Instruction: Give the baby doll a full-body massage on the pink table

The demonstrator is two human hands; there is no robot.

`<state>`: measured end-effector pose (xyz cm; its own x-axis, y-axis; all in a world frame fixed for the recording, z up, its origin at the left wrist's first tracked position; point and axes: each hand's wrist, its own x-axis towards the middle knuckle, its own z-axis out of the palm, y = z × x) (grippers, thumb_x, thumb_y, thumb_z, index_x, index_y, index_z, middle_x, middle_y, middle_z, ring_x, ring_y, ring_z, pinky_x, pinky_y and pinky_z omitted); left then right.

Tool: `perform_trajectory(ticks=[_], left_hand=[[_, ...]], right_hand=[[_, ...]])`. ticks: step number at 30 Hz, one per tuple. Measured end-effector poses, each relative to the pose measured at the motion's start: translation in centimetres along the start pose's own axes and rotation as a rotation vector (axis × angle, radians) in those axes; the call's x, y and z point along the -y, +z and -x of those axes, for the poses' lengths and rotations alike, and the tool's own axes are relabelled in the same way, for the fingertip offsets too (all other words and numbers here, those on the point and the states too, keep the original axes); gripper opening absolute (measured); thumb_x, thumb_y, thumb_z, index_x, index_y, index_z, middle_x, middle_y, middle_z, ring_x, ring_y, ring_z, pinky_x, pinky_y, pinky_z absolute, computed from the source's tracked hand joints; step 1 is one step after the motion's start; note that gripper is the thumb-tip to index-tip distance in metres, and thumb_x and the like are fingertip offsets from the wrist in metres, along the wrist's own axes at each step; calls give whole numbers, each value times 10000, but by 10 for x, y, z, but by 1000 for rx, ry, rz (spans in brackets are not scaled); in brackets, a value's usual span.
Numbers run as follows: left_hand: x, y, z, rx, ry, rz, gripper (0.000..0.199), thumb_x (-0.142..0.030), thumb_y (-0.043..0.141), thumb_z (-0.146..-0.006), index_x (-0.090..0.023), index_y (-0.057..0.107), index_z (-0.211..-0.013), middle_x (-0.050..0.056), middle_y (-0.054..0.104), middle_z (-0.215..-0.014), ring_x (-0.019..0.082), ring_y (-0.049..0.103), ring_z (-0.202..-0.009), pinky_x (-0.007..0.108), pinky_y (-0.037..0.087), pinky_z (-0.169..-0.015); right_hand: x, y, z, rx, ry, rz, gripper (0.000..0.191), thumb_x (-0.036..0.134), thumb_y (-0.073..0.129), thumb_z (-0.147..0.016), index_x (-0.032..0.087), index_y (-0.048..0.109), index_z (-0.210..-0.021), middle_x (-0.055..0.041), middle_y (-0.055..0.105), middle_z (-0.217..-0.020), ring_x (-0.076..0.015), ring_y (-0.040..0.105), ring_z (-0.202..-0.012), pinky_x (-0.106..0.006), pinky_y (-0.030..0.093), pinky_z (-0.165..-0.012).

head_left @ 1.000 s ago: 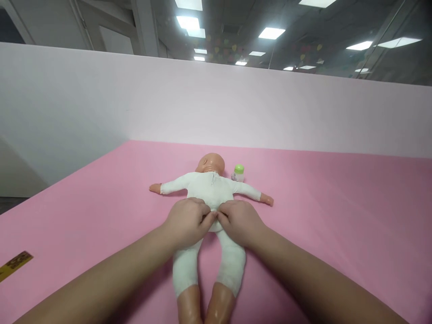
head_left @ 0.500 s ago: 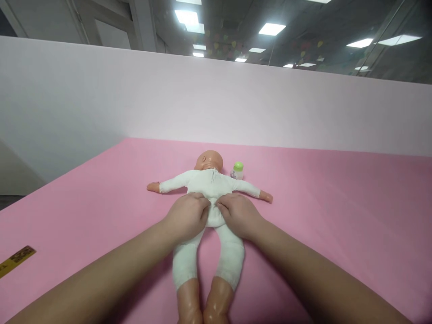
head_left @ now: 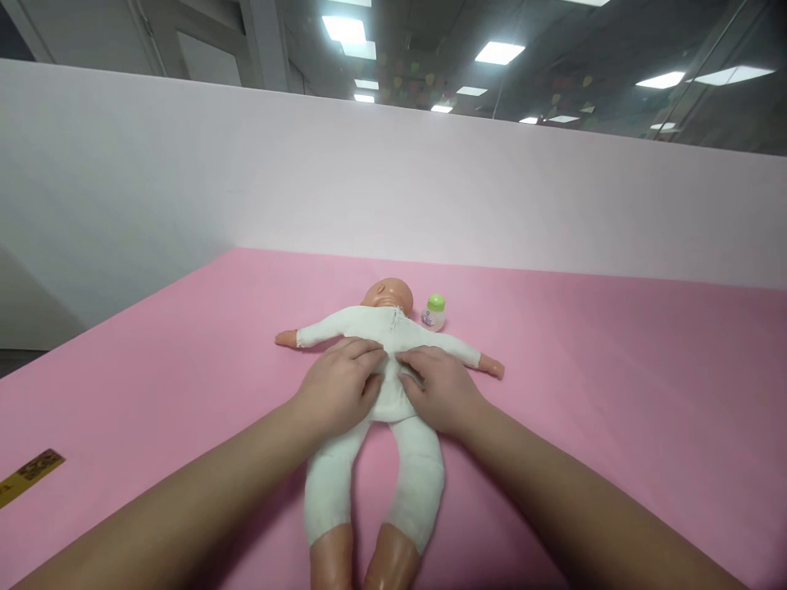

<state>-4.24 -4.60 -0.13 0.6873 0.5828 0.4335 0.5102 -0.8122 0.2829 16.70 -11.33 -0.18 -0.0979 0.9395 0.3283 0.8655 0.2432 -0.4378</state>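
Note:
A baby doll (head_left: 393, 403) with a white cloth body lies flat on a pink surface, head away from me and arms spread out. Its face does not show. My left hand (head_left: 344, 383) rests on the left side of the doll's torso, fingers stretched out and thumb apart from them. On the torso's right side lies my right hand (head_left: 441, 387), its fingers likewise extended with a gap to the thumb. Both sets of fingertips point inward and touch the white cloth. Past the doll's right shoulder stands a small clear bottle (head_left: 434, 316) with a green cap.
The pink surface (head_left: 602, 410) extends to both sides. A white partition (head_left: 430, 188) rises behind it, with glass and ceiling lights beyond. A yellow strip with a printed black code (head_left: 34, 474) lies at the left edge.
My fingers have loosened from a pinch on the doll's cloth and now lie extended on it. The torso cloth looks smoother. The doll's head and arms sit slightly further right in view.

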Motion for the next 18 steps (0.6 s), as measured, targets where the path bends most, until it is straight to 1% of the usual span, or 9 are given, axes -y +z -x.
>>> perform_trajectory(ticks=[1, 3, 6, 11, 13, 15, 17, 18], left_hand=[[0, 2, 0, 13, -6, 13, 364, -202, 524, -959, -234, 720, -1264, 72, 695, -1349, 294, 619, -1266, 492, 478, -1119], [1, 4, -2, 67, -37, 46, 361, -202, 505, -964, -228, 738, -1237, 75, 703, -1345, 294, 647, -1230, 468, 531, -1040], [4, 2, -5, 130, -89, 94, 308, -208, 527, -943, -232, 781, -1116, 66, 755, -1201, 292, 689, -1096, 447, 555, -927], [11, -6, -8, 143, -166, 178, 197, -325, 607, -926, -255, 791, -938, 16, 765, -943, 244, 692, -861, 389, 524, -763], [15, -6, -9, 138, -190, 224, 246, -379, 594, -953, -243, 770, -846, 14, 747, -864, 224, 675, -789, 365, 499, -699], [20, -3, -9, 103, -212, 261, 343, -434, 562, -989, -229, 736, -776, 15, 726, -801, 210, 658, -741, 358, 486, -668], [24, 2, -8, 30, -210, 274, 361, -448, 551, -1008, -225, 734, -791, 21, 734, -824, 211, 668, -773, 365, 510, -703], [24, 5, -8, -16, -185, 263, 323, -430, 564, -1005, -226, 750, -837, 27, 750, -881, 218, 682, -834, 374, 530, -754]], right_hand=[[-1, 1, 0, 16, -7, -6, 317, 217, 594, -988, 213, 745, -1267, -58, 766, -1258, -256, 664, -1215, -411, 475, -1082], [-2, 1, -1, 59, -10, -29, 331, 214, 552, -1006, 229, 758, -1265, -42, 774, -1259, -248, 680, -1207, -407, 485, -1080], [-5, 2, -3, 99, 4, -63, 331, 206, 524, -1009, 250, 792, -1199, -27, 790, -1220, -242, 703, -1164, -403, 513, -1036], [-15, 2, -8, 87, 80, -209, 309, 200, 526, -999, 282, 805, -1102, 7, 796, -1179, -214, 711, -1129, -378, 535, -996], [-18, 2, -9, 76, 100, -249, 275, 204, 545, -988, 272, 797, -1072, 5, 798, -1130, -203, 721, -1061, -365, 553, -948], [-19, 4, -9, 34, 80, -230, 241, 204, 588, -962, 257, 788, -1087, -10, 789, -1120, -206, 715, -1041, -368, 556, -941], [-19, 6, -8, -35, 40, -150, 271, 212, 630, -938, 239, 774, -1166, -39, 771, -1173, -230, 693, -1103, -398, 541, -996], [-19, 7, -7, -71, 24, -102, 306, 221, 646, -931, 227, 762, -1214, -55, 760, -1214, -247, 677, -1149, -419, 526, -1035]])
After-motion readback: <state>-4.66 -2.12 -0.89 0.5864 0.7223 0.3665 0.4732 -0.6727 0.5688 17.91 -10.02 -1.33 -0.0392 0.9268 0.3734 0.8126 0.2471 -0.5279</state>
